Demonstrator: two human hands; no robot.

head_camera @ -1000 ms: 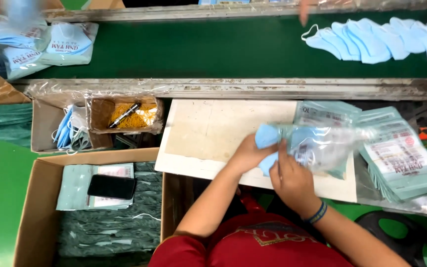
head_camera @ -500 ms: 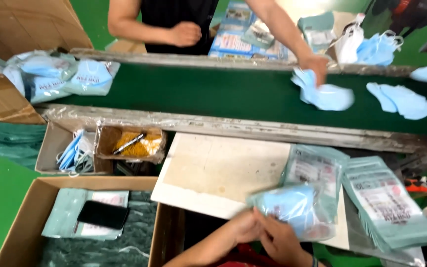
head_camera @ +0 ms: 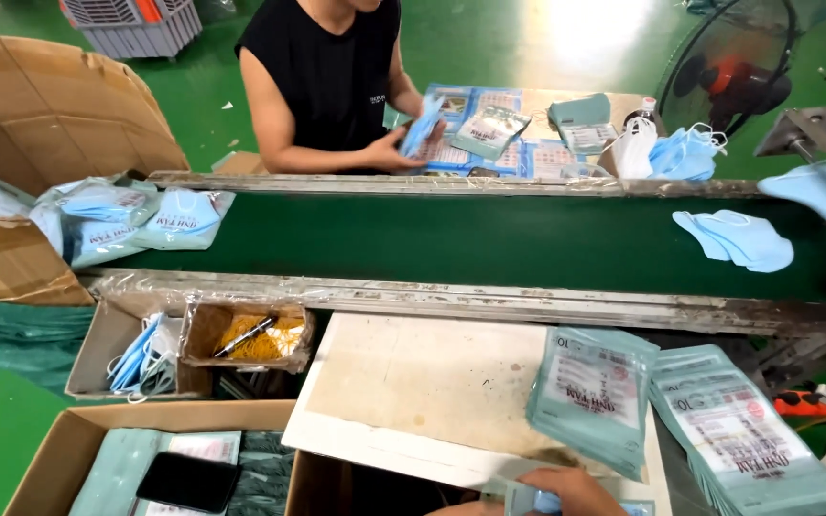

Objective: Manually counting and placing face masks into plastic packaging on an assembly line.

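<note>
Head view, largest first: green conveyor belt (head_camera: 489,239) carrying loose blue masks (head_camera: 736,239) and filled bags (head_camera: 126,220); empty pouch stacks (head_camera: 614,401) on your board (head_camera: 413,382), so packing is judged midway. Your right hand (head_camera: 571,489) grips a partly filled pouch (head_camera: 528,499) at the bottom edge; your left hand is barely in frame, grip unclear.

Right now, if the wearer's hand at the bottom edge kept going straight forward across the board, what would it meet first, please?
Probably the leaning stack of teal pouches just beyond the hand; only its knuckles show, so its exact heading is uncertain.
</note>
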